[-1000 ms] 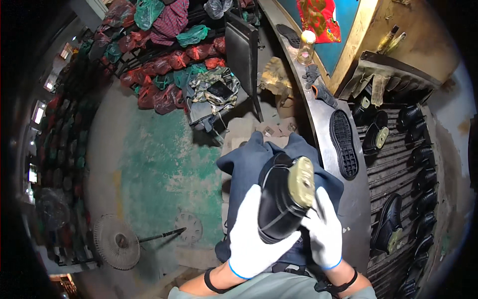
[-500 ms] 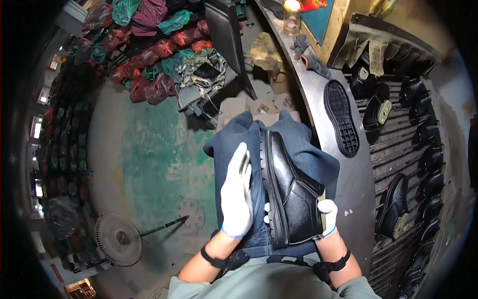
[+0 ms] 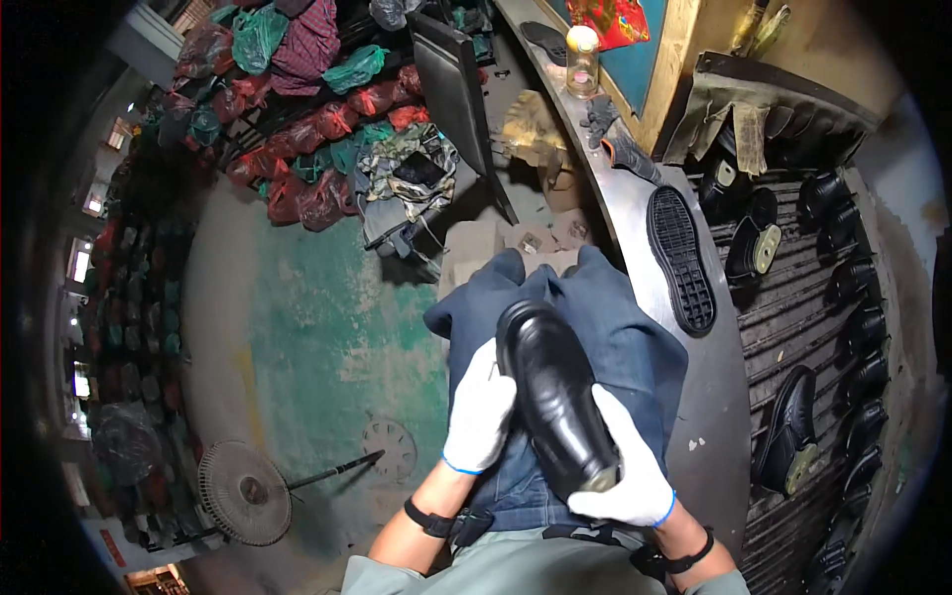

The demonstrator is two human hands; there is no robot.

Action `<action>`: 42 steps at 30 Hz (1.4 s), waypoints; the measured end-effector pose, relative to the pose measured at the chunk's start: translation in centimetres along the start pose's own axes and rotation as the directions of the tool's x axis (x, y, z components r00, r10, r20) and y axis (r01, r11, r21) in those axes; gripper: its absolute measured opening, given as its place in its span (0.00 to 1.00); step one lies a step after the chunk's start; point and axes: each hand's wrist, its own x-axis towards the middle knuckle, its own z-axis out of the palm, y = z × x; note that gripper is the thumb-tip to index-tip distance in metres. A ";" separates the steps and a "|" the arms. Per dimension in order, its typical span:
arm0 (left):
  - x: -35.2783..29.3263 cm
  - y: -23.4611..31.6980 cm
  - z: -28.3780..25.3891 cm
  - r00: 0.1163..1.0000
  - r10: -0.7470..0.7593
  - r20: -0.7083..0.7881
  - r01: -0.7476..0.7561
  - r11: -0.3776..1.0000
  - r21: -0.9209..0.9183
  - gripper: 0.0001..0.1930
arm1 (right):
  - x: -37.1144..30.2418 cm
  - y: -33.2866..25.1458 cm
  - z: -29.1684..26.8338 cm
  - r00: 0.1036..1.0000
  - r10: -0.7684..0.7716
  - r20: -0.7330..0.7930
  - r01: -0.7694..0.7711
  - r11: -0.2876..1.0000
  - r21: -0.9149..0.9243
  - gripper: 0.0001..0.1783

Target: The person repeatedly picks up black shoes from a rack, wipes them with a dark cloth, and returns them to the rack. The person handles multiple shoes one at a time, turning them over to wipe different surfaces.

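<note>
A glossy black leather shoe (image 3: 555, 392) lies over my lap, toe pointing away from me, on a dark blue cloth (image 3: 620, 322). My left hand (image 3: 479, 412), in a white glove, presses against the shoe's left side near the toe. My right hand (image 3: 627, 471), also in a white glove, cups the heel end from the right and below. Both wrists wear dark bands.
A metal bench (image 3: 709, 416) runs along my right with a loose black sole (image 3: 680, 260) on it. Past it a slatted rack (image 3: 823, 327) holds several black shoes. A fan (image 3: 243, 493) lies on the green floor at left. Bagged bundles (image 3: 307, 178) pile up at the far side.
The shoe has been turned from sole-up a second ago to upper-up, toe pointing away. My left hand went from flat on the cloth to gripping the shoe's side.
</note>
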 end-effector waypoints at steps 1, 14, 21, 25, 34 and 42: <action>-0.2 1.2 -0.5 0.998 -0.059 0.034 0.064 0.984 -0.168 0.45 | -0.3 0.0 -0.4 0.990 -0.138 0.038 0.142 0.928 -0.343 0.74; -2.1 3.9 -7.4 0.997 -0.082 -0.013 0.082 0.994 0.065 0.38 | 9.4 -1.1 2.8 0.975 -0.188 0.116 0.217 0.919 -0.328 0.45; -0.8 5.1 -6.7 0.991 -0.098 0.091 0.086 0.987 0.133 0.39 | 15.6 -3.2 0.3 0.938 0.040 0.344 0.091 0.930 -0.356 0.37; 0.9 4.5 -6.2 0.984 -0.098 0.149 0.085 0.992 0.092 0.37 | 15.6 -8.3 0.8 0.912 0.262 0.314 -0.025 0.801 -0.598 0.36; 4.1 2.2 -5.4 0.966 -0.159 0.203 0.146 0.986 0.078 0.42 | 14.6 -1.6 0.4 0.983 -0.182 0.019 0.156 0.779 -0.608 0.23; 5.2 0.8 -4.3 0.944 -0.138 0.299 0.143 0.990 0.005 0.58 | 15.2 -3.1 -0.8 0.976 -0.183 0.117 0.217 0.861 -0.461 0.34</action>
